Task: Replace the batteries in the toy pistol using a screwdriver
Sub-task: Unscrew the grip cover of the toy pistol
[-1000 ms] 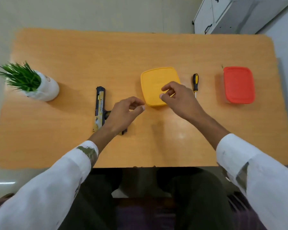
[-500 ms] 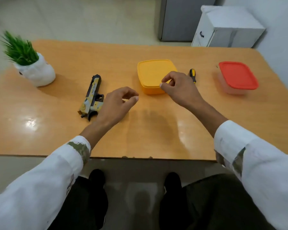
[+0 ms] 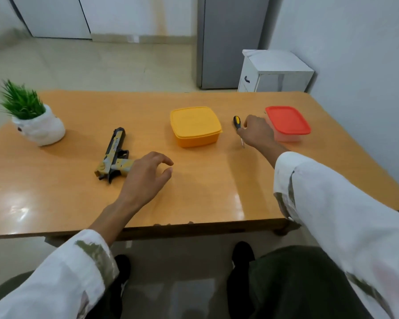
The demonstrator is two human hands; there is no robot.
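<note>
The toy pistol [image 3: 113, 155], yellow-grey with black parts, lies on its side on the orange table [image 3: 194, 192], left of centre. My left hand [image 3: 145, 176] hovers just right of its grip with loosely curled fingers, holding nothing and hiding the grip's end. The screwdriver [image 3: 236, 122], with a black and yellow handle, lies between the yellow box and the red-lidded box. My right hand [image 3: 256, 131] reaches over it, thumb and fingers curled at the handle's lower end; the thin shaft pokes out below the hand.
A yellow lidded box [image 3: 195, 125] stands mid-table. A clear box with a red lid [image 3: 287, 120] sits right behind my right hand. A potted green plant [image 3: 36, 120] is at the far left. A white cabinet [image 3: 274, 72] stands beyond the table.
My right hand left the yellow box's front and moved right to the screwdriver. My left hand stayed near the pistol. The camera tilted up.
</note>
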